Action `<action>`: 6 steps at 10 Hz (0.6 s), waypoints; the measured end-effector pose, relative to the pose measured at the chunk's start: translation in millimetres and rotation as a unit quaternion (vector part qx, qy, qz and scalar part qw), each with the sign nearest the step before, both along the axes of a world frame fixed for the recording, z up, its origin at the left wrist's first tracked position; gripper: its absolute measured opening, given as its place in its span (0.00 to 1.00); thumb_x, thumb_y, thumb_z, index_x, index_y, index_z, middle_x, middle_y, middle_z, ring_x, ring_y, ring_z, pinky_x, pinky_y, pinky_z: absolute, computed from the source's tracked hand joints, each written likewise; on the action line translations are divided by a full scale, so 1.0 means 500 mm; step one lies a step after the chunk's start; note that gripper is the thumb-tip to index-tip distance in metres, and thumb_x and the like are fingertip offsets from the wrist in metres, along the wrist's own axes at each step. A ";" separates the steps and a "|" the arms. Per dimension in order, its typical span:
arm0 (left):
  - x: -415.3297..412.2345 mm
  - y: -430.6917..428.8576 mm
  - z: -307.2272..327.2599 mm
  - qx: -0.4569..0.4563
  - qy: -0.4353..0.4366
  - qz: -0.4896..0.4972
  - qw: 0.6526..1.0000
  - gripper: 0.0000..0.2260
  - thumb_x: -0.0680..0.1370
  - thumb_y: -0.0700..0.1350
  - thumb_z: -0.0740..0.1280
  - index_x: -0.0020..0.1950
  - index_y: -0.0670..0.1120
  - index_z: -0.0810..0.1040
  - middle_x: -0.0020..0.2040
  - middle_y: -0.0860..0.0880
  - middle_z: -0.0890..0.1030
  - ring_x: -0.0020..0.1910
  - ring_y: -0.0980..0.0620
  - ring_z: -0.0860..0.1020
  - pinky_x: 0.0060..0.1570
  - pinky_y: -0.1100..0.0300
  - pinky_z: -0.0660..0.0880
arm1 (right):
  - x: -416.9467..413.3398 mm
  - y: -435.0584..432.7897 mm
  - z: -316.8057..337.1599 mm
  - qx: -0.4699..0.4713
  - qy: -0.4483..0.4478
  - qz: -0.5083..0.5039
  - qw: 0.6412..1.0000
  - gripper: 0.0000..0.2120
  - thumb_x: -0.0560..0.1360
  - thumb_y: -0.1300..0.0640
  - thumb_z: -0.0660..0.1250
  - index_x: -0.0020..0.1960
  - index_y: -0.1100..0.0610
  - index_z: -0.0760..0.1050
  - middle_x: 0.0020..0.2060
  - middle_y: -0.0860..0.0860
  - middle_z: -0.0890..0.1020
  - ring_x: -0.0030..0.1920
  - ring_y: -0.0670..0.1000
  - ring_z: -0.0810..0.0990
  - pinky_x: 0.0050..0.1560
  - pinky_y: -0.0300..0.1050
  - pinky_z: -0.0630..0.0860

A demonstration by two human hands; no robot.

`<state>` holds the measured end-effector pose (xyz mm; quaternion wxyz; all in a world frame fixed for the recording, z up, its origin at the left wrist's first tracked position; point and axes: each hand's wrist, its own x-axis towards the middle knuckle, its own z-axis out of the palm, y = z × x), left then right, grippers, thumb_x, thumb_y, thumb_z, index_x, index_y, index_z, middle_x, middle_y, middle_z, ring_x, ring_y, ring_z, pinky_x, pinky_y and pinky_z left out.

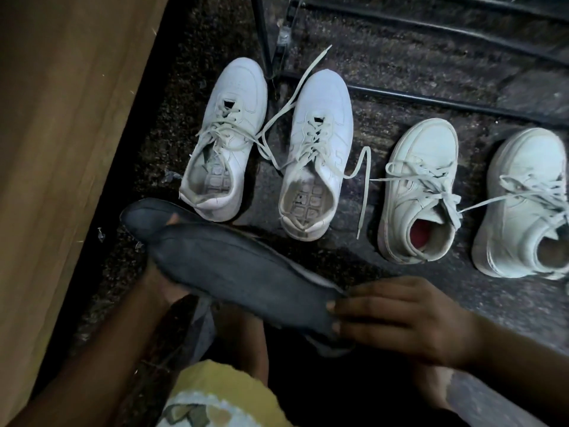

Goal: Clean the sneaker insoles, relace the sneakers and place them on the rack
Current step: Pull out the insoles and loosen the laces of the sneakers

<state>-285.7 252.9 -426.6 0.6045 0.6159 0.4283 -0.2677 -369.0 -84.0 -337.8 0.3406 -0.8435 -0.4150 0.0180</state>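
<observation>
Insoles: two dark insoles [234, 272], overlapped, held above the floor [184, 57] in front of the seated person, near the heels of the left pair.
Left hand: the left hand [163, 285] grasps the toe ends from beneath, one fingertip showing between the two.
Right hand: the right hand [400, 315] pinches the heel end of the upper insole at its frayed edge.
Sneakers: four white sneakers [317, 149] stand side by side on the floor; the left two show bare footbeds, their laces [365, 167] loose and trailing.
Rack: the black bars of the rack [431, 100] lie just beyond the toes.
Risk: a slackened left grip could let the lower insole slide out onto the gritty floor; a hard pull may tear the frayed heel; the lace reaching the third sneaker could snag when a shoe is lifted.
</observation>
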 end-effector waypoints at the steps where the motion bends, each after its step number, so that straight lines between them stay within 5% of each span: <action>1: 0.010 -0.002 0.015 -0.046 -0.019 -0.114 0.992 0.25 0.76 0.62 0.57 0.46 0.44 0.85 0.44 0.45 0.85 0.41 0.49 0.84 0.38 0.56 0.81 | 0.006 -0.025 -0.084 -0.086 0.020 -0.021 0.996 0.23 0.83 0.56 0.48 0.53 0.59 0.82 0.56 0.55 0.82 0.54 0.55 0.81 0.52 0.45 0.78; 2: 0.023 0.011 -0.010 -0.131 -0.011 -0.017 0.991 0.20 0.80 0.47 0.58 0.35 0.48 0.86 0.38 0.50 0.85 0.35 0.54 0.83 0.32 0.57 0.81 | 0.002 -0.021 -0.151 -0.153 0.017 -0.001 0.988 0.19 0.81 0.57 0.53 0.51 0.58 0.82 0.54 0.54 0.82 0.52 0.55 0.82 0.46 0.43 0.80; 4: 0.017 0.006 -0.067 0.051 -0.105 -0.079 0.990 0.08 0.78 0.34 0.63 0.44 0.45 0.77 0.33 0.56 0.83 0.32 0.60 0.81 0.33 0.65 0.80 | 0.015 0.000 -0.225 -0.245 0.039 0.017 0.969 0.13 0.71 0.59 0.56 0.40 0.57 0.79 0.47 0.54 0.82 0.36 0.56 0.81 0.24 0.45 0.76; 6: 0.000 0.026 -0.080 0.184 -0.137 -0.149 0.962 0.05 0.76 0.33 0.66 0.43 0.42 0.74 0.25 0.52 0.78 0.19 0.59 0.75 0.23 0.70 0.74 | -0.005 0.007 -0.251 -0.248 0.039 0.002 0.968 0.16 0.70 0.59 0.53 0.40 0.56 0.80 0.48 0.55 0.82 0.31 0.55 0.78 0.21 0.42 0.74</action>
